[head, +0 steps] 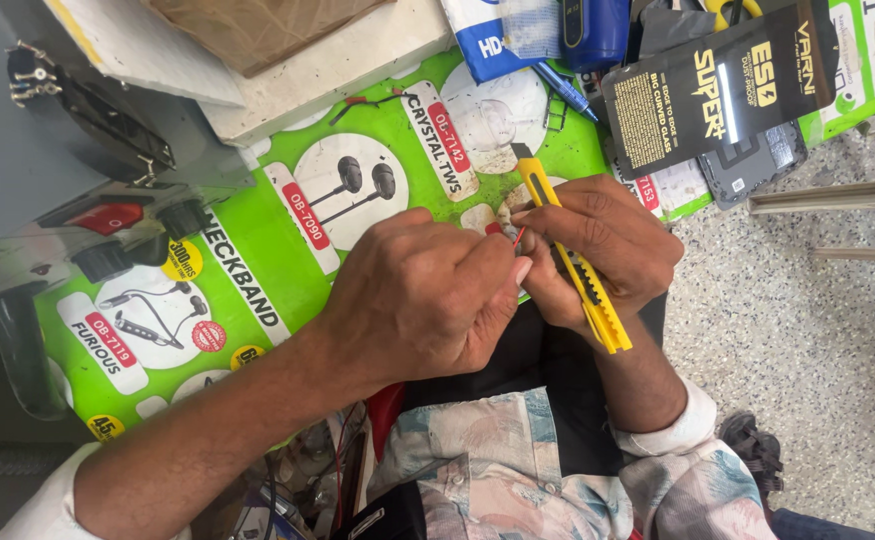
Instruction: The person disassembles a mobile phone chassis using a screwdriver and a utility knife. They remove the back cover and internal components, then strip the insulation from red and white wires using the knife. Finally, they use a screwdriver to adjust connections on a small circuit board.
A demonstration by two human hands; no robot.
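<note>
The right hand (608, 245) grips a yellow knife (570, 255); the left hand (423, 295) pinches a red wire (519, 236). The blade should score lightly, angled away from the fingers.

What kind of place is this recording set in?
Probably a small phone-accessory or electronics repair bench: a green earphone advertising sheet covers the table, a black screen-protector pack lies on it, and a switch-and-knob unit sits beside it.

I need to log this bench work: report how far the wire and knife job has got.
Done: nothing finished shows; no stripped end or joint is visible. In hand: the right hand grips a yellow utility knife, tip at a thin red wire pinched by the left hand over the green poster mat. Left: the cut itself is hidden by fingers, so its progress can't be judged.
</note>
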